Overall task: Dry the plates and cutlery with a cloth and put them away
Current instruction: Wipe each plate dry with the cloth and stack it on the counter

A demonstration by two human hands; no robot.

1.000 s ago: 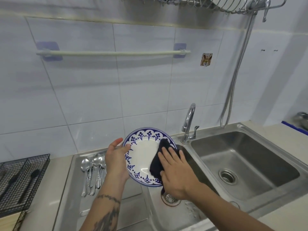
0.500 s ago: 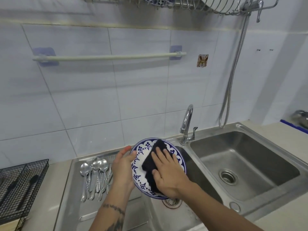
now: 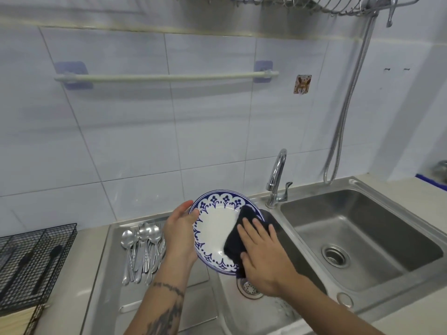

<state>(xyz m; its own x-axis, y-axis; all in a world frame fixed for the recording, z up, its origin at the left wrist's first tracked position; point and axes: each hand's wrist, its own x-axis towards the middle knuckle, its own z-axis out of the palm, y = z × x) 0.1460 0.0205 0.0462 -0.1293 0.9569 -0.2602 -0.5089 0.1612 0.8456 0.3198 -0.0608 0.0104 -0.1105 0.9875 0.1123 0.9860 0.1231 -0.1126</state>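
Nearest the camera, the right hand (image 3: 262, 256) lies flat on a dark cloth (image 3: 238, 240), its fingers (image 3: 249, 229) straight and slightly spread so the cloth presses against the right side of the plate's white face. The plate (image 3: 215, 228), white with a blue patterned border, is tilted up on edge and held over the left sink basin (image 3: 273, 310), probably so that any drips fall into it. The left hand (image 3: 180, 232) steadies it at its left rim, thumb curled over the front and the remaining fingers hidden behind, which gives the wiping hand something firm to push against. Just left of that hand, a bundle of spoons and other cutlery (image 3: 142, 247) lies on the steel draining board (image 3: 108, 274), waiting its turn. Farther left on the bench (image 3: 70, 281) stands a black wire basket (image 3: 33, 259) with dark-handled utensils in it. Behind are the tap (image 3: 275, 177), the right basin (image 3: 358, 240), the towel rail (image 3: 167, 77) on the tiled wall, and a wire dish rack (image 3: 314, 3) overhead, a likely home for the plate
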